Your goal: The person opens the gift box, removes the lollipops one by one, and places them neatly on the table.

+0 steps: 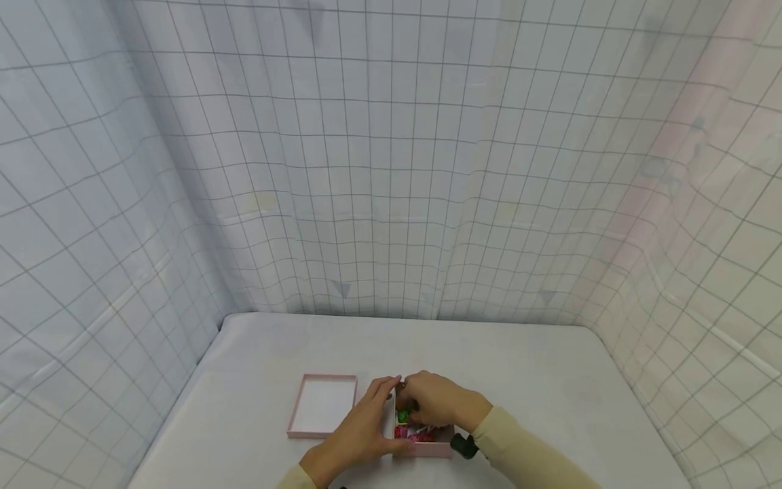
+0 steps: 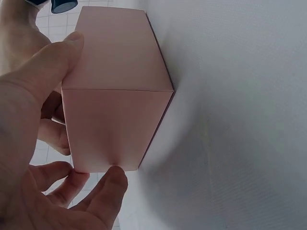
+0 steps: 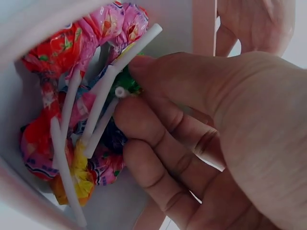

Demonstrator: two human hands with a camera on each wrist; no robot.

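Observation:
A pink box (image 1: 430, 449) with a pale inside stands in front of me, holding several lollipops (image 3: 53, 50) in red, pink, yellow and green wrappers with white sticks. My left hand (image 1: 360, 429) holds the box from its left, the thumb (image 2: 57, 57) on one side wall and the fingertips (image 2: 115, 179) against another. Inside the box, my right hand (image 1: 436, 397) has its fingers bent around a green-wrapped lollipop (image 3: 132, 82), with the thumb at its wrapper. The fingers partly hide that lollipop, and its hold is only partly visible.
A shallow pink-rimmed box lid (image 1: 320, 405), white inside, lies on the white table (image 1: 519, 373) left of the box. White grid-patterned curtains (image 1: 391, 170) enclose the table at the back and both sides. A dark device (image 1: 464, 446) sits at my right wrist.

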